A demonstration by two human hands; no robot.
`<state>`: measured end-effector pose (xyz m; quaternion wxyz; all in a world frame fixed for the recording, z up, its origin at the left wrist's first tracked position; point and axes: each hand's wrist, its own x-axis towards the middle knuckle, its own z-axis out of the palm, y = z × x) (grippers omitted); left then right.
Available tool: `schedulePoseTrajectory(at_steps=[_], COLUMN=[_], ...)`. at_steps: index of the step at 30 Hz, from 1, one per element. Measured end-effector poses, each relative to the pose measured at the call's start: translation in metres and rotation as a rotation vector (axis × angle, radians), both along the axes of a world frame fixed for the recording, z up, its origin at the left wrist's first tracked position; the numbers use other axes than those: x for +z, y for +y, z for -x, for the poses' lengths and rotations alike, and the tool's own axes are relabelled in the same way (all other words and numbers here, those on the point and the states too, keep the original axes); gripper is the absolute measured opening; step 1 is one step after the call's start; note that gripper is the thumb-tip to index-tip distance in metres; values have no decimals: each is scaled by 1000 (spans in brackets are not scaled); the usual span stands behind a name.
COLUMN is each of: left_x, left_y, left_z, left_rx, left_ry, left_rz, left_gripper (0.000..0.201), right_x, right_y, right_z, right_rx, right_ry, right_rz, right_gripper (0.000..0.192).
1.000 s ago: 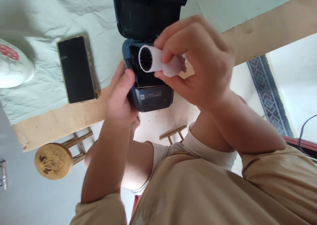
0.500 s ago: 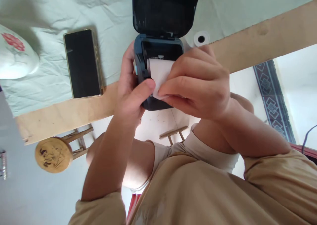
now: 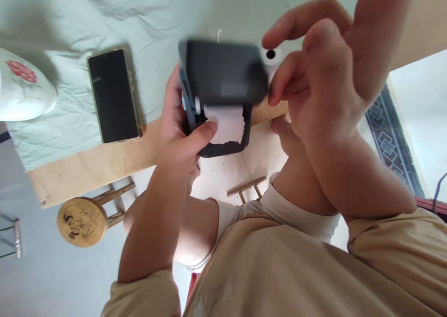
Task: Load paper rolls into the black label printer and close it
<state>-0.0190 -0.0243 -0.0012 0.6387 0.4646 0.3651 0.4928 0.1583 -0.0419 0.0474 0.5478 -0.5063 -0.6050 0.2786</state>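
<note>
My left hand (image 3: 181, 126) is wrapped round the left side of a small dark portable printer (image 3: 223, 149), its thumb lying over the white paper roll (image 3: 228, 124) in the printer's bay. The printer's black lid (image 3: 223, 70), blurred by motion, is partly swung down and covers the far part of the bay. Beside the lid's right edge is my right hand (image 3: 324, 70), fingers apart and bent, gripping nothing; whether a fingertip touches the lid I cannot tell. Behind those fingers, a second white paper roll (image 3: 271, 56) with a dark core stands on the table.
A phone (image 3: 113, 96) lies on the pale green tablecloth (image 3: 146, 23), left of the printer. Further left is a white vessel (image 3: 24, 86) with a red flower. The table's bare wooden edge (image 3: 94, 168) runs below, and a round wooden stool (image 3: 83, 221) stands on the floor.
My right hand has let go of the paper and moved up and right to the lid's side. The lid has swung from fully raised down over the bay.
</note>
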Motion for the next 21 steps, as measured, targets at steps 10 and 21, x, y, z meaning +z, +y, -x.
schedulePoseTrajectory(at_steps=[10,21], left_x=[-1,-11], left_y=[-2,4], left_z=[-4,-1], left_rx=[3,67], left_ry=[-76,-120], left_rz=[-37,19], left_gripper=[49,45], right_x=[-26,-26], right_y=[4,12], right_z=[-5,4], right_rx=[189,238], right_ry=[-366,-403], right_rz=[-91,-211], right_gripper=[37,39])
